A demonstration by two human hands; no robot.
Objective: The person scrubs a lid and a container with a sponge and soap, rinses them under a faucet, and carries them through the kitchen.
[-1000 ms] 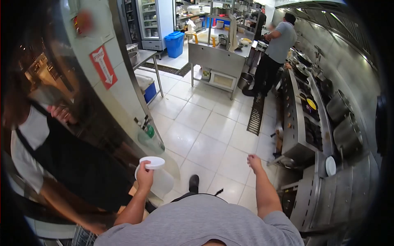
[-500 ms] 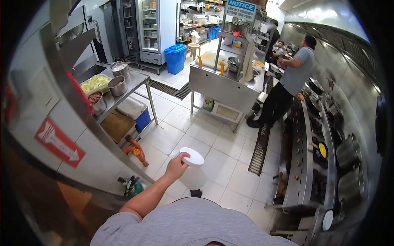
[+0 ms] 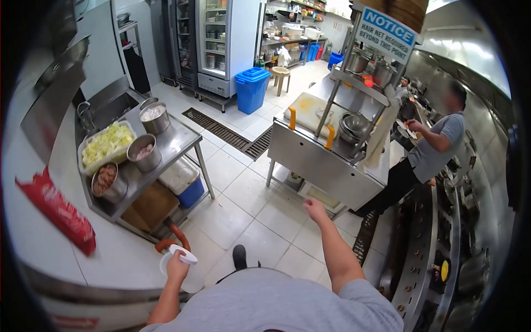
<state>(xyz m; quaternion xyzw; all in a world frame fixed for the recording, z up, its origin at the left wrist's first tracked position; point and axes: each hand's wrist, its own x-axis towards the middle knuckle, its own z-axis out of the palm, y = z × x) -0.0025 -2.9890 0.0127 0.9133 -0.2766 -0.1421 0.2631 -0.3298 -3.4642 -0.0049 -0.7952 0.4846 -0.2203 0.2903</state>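
My left hand (image 3: 177,268), low on the left, is closed on the rim of a translucent white plastic container (image 3: 191,281) with a white lid (image 3: 183,253). Part of the container is hidden behind the hand. Out in front, my right hand (image 3: 317,210) is held over the tiled floor with its fingers curled in and nothing showing in them. It is nearest to the steel counter (image 3: 326,166), apart from it.
On the left, a steel table (image 3: 174,138) bears a tray of chopped greens (image 3: 108,145) and several metal pots (image 3: 145,153). A blue bin (image 3: 251,91) stands by the fridge. At right, a person (image 3: 437,144) stands beside the stove (image 3: 415,260). A floor drain (image 3: 227,133) crosses the tiles.
My left hand has moved left and down in view with the container. My right arm has come into view. The counter and left table appear closer, and the person at right has turned slightly.
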